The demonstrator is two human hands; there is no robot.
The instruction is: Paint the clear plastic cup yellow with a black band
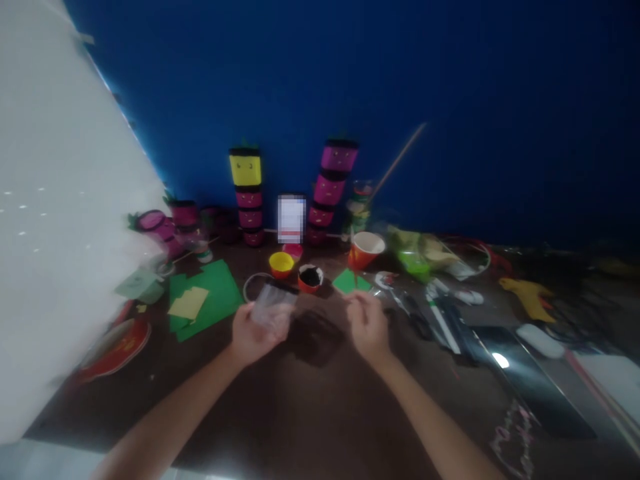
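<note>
My left hand [257,337] is wrapped around a clear plastic cup [270,310] lying tilted on its side, with a dark band along its rim. My right hand [369,327] pinches a thin paintbrush [355,263], its handle pointing up; its tip is too blurred to make out. Between and beyond the hands stands a small cup of black paint [311,276], with a small yellow cup [281,265] to its left. An orange paper cup [367,249] is behind my right hand, near a green paper square [351,281].
Stacked purple and yellow face cups [246,169] stand against the blue wall. At left are green sheets [220,300] and a red bowl-like container [117,347]. At right lie a yellow glue gun [527,297], markers [444,325], a dark glossy tablet-like slab [535,380] and a beaded string [515,433].
</note>
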